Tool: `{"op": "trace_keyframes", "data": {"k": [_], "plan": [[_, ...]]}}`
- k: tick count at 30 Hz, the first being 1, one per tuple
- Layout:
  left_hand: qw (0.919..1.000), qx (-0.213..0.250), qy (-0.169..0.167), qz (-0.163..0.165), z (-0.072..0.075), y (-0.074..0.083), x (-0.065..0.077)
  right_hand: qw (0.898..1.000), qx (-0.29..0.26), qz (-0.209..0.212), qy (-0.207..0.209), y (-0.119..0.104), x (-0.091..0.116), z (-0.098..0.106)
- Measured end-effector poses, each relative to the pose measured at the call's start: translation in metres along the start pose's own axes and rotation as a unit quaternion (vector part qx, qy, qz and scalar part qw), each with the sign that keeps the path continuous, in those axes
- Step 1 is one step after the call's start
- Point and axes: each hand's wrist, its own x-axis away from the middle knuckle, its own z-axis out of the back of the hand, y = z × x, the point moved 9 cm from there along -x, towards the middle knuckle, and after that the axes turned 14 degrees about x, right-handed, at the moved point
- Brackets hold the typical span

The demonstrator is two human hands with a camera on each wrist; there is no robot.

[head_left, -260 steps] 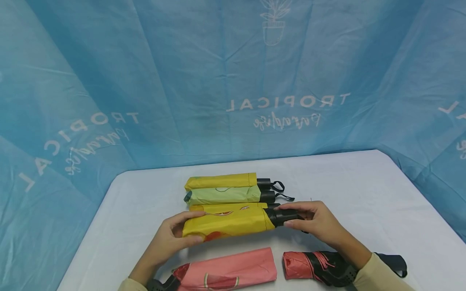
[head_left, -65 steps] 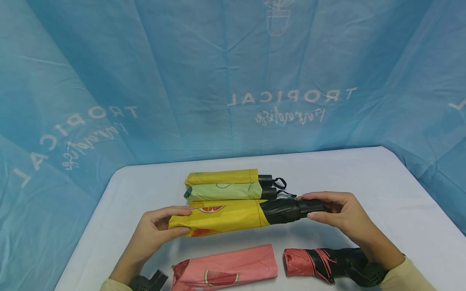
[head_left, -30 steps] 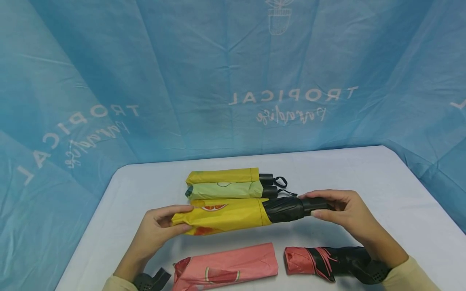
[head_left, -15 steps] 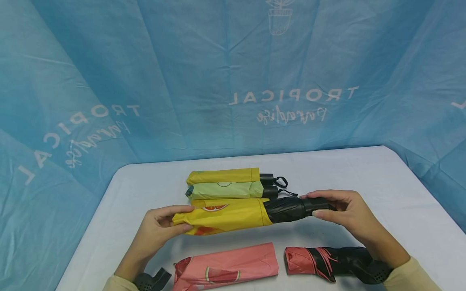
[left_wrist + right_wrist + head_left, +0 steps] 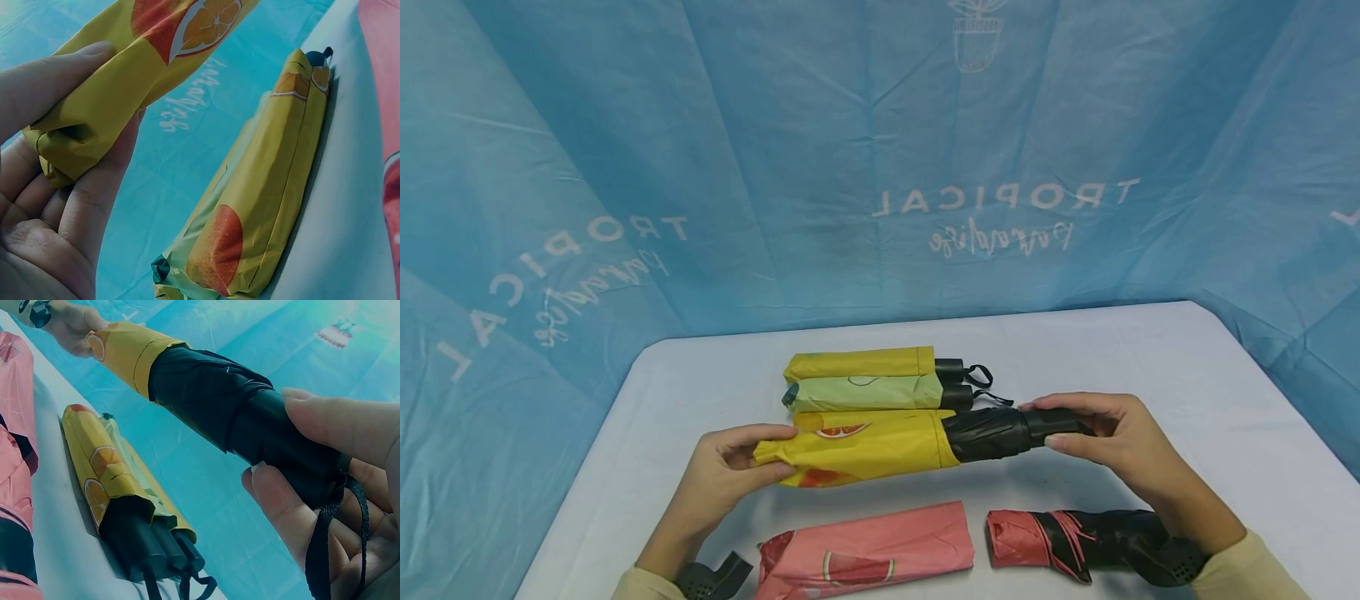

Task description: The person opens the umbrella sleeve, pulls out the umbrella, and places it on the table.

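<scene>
Umbrella (image 5: 992, 435): in the head view, drawn farther out of its sleeve (image 5: 865, 454) than in the earliest frame, with a longer stretch of black canopy (image 5: 977, 436) bare; hardly different from half a second ago. Held crosswise over the middle of the table (image 5: 1150, 375).
Sleeve: yellow, printed with orange slices, covering the left part only.
Left hand (image 5: 722, 475): farther toward the table's left edge than in the earliest frame; pinching the sleeve's closed end.
Right hand (image 5: 1108, 433): farther toward the right edge than in the earliest frame; gripping the black handle (image 5: 1041, 427).
Yellow umbrella (image 5: 861, 363) and green umbrella (image 5: 865, 393): side by side toward the table's back edge.
Pink sleeve (image 5: 865, 550) and pink-black umbrella (image 5: 1018, 537): near the front edge, left and right of each other.
Left wrist view: end of the sleeve puckered and folded; thumb pressed on one face, fingers curled behind, only the cloth's thickness apart. Orange-print umbrella (image 5: 269, 200) lying beside the green one, below the held one.
Right wrist view: canopy dark, creased, entering the sleeve's mouth; thumb and fingers bent round the handle, parted by its width. Strap (image 5: 322, 550) looped down from the handle's end, across the fingers.
</scene>
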Motion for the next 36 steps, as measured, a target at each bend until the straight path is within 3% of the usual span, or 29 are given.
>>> {"op": "trace_keyframes", "data": {"k": [18,28,36], "plan": [[0.9999,-0.009,0.008,-0.01,0.004,-0.001,0.0,1.0,0.021,-0.012,0.008,0.005,0.003,0.01],[0.9993,-0.008,-0.004,-0.037,0.005,0.005,0.0,0.999,0.023,-0.023,0.017,0.004,0.006,0.02],[0.9992,-0.003,-0.01,-0.038,0.005,0.004,0.0,1.0,0.021,0.0,0.017,0.0,0.007,0.023]]}}
